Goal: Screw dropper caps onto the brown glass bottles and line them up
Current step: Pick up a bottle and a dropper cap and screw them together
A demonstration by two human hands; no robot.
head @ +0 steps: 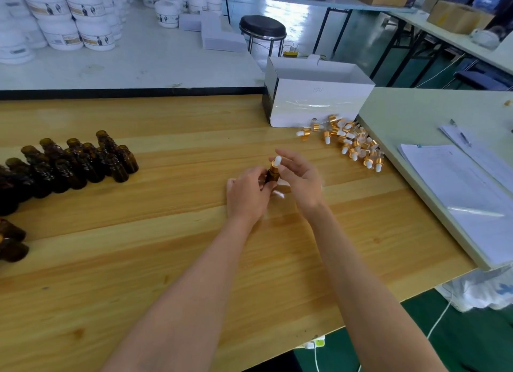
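My left hand (247, 195) grips a small brown glass bottle (272, 175) upright above the middle of the wooden table (166, 260). A gold dropper cap with a white bulb (276, 162) sits on the bottle's neck. My right hand (301, 177) is beside the cap with its fingers spread and relaxed, apart from it or only just touching. Several uncapped brown bottles (77, 163) stand in rows at the left. A pile of loose dropper caps (352, 144) lies at the right, near the table's edge.
An open white box (313, 105) stands behind the cap pile. A pale side table (416, 116) at the right carries papers (458, 188) and a pen. White tubs (69, 19) crowd the far table, and a black stool (262, 28) stands behind.
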